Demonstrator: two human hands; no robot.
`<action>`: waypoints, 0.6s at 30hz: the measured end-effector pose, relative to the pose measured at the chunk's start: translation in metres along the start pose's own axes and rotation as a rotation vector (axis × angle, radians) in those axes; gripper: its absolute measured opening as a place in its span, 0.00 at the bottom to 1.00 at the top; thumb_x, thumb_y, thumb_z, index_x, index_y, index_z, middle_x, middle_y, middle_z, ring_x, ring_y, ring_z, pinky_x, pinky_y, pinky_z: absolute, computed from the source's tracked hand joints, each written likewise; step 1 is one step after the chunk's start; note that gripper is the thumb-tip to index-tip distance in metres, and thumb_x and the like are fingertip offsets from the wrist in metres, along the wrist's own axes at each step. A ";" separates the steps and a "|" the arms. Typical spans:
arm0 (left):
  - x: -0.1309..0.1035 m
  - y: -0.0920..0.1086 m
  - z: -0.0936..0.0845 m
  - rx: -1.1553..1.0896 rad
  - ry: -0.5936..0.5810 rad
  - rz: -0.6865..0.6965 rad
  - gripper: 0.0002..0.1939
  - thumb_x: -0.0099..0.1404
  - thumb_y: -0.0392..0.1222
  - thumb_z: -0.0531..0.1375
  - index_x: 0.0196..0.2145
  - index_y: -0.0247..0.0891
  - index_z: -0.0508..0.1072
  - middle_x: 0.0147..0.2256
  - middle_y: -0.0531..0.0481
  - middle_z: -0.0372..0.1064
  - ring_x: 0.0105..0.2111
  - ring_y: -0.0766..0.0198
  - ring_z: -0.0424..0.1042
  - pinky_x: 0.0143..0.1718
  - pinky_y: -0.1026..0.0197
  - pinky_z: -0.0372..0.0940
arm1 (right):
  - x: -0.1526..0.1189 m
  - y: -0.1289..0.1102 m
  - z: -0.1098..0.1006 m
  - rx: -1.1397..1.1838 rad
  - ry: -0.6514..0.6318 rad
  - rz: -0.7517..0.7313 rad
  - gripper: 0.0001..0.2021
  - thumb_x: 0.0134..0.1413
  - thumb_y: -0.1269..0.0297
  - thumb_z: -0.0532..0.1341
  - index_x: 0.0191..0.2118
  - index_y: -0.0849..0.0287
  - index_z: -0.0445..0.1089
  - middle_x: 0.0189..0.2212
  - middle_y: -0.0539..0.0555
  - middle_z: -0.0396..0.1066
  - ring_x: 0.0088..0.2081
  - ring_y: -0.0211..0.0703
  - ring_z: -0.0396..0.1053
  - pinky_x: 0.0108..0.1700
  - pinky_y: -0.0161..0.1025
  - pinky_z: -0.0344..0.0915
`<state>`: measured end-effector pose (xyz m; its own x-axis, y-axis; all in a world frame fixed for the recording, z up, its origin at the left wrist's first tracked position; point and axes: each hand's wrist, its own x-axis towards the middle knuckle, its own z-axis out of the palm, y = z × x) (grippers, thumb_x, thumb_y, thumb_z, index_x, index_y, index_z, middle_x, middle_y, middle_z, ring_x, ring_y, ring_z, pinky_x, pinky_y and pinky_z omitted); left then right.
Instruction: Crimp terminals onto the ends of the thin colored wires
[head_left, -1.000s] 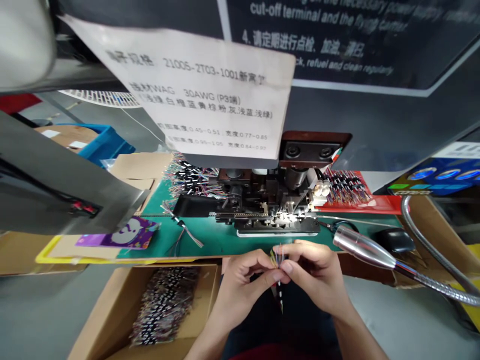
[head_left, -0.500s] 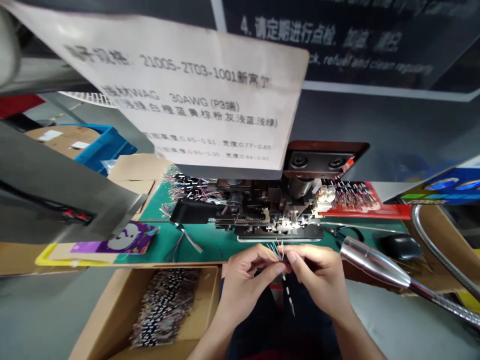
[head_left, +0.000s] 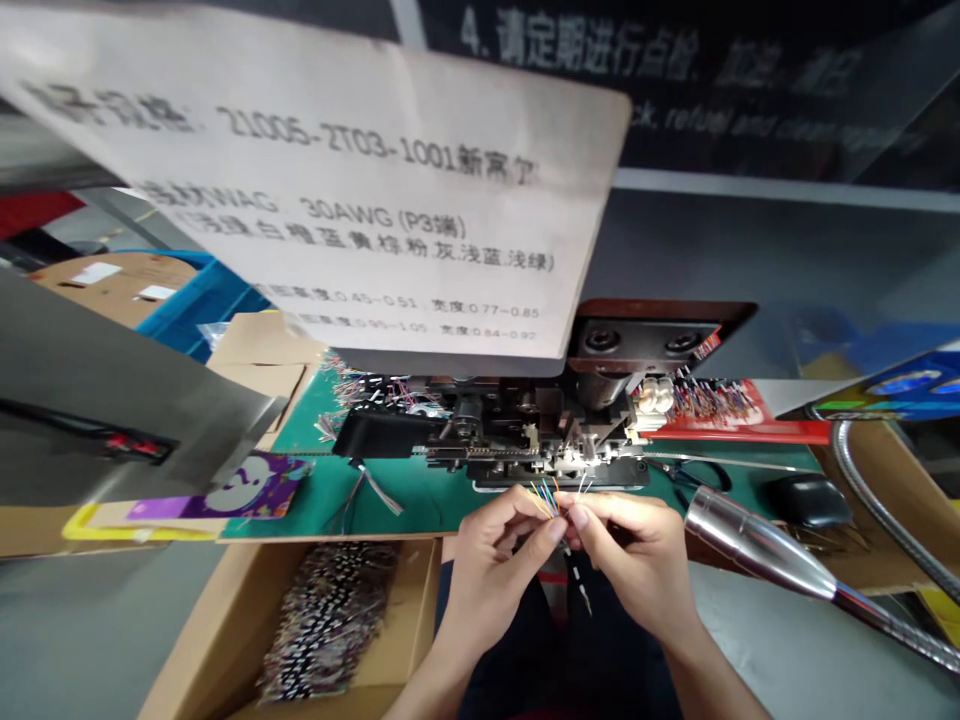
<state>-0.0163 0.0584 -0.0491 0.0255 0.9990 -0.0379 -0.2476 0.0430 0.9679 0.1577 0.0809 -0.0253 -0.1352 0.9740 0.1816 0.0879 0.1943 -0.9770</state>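
1. Two bare hands met just in front of the machine (head_left: 517, 435), with one cable (head_left: 577, 575) between them.
2. The left hand (head_left: 504, 560) was closed in a pinch of thumb and forefinger at the cable's split end; coloured wires (head_left: 545, 498) fanned out above its fingertips, toward the machine.
3. The right hand (head_left: 636, 552) was pinched as well, seemingly around the foot of a few white wires (head_left: 583, 485); its exact hold was partly hidden.
4. The cable's dark sleeve with white bands slanted down below both hands, on the side away from the machine.
5. A second earlier the wires had stood closely bunched; now the white ones leaned apart from the coloured ones. Judging by that, the parting of strands was underway, and no wire touched the machine.
6. Left of the machine, a loose cable (head_left: 384, 497) lay on the green worktop (head_left: 435, 515); lower on that side, a carton (head_left: 416, 600) held a heap of cables (head_left: 322, 620).
7. Right of the machine were a red tray (head_left: 742, 433) with more cables, and scissors (head_left: 675, 468).
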 end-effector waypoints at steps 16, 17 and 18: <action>0.000 -0.002 0.007 -0.076 0.041 0.006 0.12 0.75 0.47 0.73 0.35 0.40 0.82 0.33 0.50 0.85 0.32 0.61 0.82 0.38 0.63 0.78 | -0.002 0.009 0.002 0.113 -0.005 0.136 0.10 0.73 0.61 0.71 0.52 0.49 0.91 0.24 0.50 0.80 0.23 0.41 0.75 0.26 0.34 0.77; 0.000 -0.002 0.007 -0.075 0.037 0.016 0.12 0.76 0.47 0.73 0.35 0.39 0.82 0.33 0.50 0.84 0.32 0.60 0.83 0.38 0.63 0.78 | -0.002 0.007 0.003 0.111 -0.009 0.149 0.10 0.73 0.60 0.71 0.51 0.50 0.92 0.24 0.50 0.79 0.23 0.41 0.75 0.25 0.34 0.76; 0.000 -0.003 0.007 -0.070 0.036 0.026 0.12 0.76 0.46 0.73 0.35 0.39 0.82 0.33 0.50 0.84 0.32 0.60 0.83 0.37 0.63 0.78 | -0.002 0.005 0.003 0.104 -0.009 0.164 0.10 0.73 0.59 0.71 0.50 0.51 0.92 0.24 0.50 0.79 0.23 0.40 0.74 0.25 0.34 0.76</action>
<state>-0.0087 0.0586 -0.0501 -0.0162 0.9996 -0.0227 -0.3150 0.0164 0.9489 0.1552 0.0800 -0.0312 -0.1361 0.9905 0.0187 0.0075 0.0199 -0.9998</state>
